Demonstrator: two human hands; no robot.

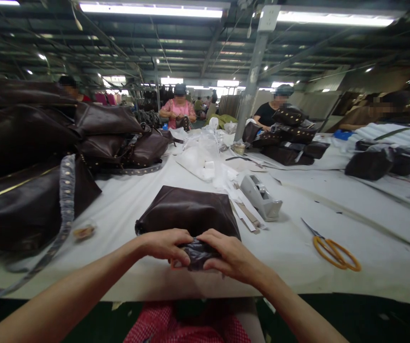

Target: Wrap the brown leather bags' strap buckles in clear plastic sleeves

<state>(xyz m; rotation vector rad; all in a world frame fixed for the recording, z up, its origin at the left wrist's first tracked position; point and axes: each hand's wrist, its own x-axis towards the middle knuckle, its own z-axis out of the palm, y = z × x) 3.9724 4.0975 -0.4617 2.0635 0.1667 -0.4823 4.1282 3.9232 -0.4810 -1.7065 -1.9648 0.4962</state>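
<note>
A dark brown leather bag (190,212) lies flat on the white table (297,243) right in front of me. At its near edge my left hand (165,245) and my right hand (226,255) meet, fingers curled and pinching a crumpled dark plastic-wrapped part (196,255) of the bag. Both hands are closed on that piece, thumbs close together.
A pile of brown bags (29,166) with studded straps fills the left. A grey tape dispenser (262,197) and paper strips lie behind the bag; orange-handled scissors (335,252) lie to the right. White packing material (201,157) sits mid-table. Other people work with bags at the far end.
</note>
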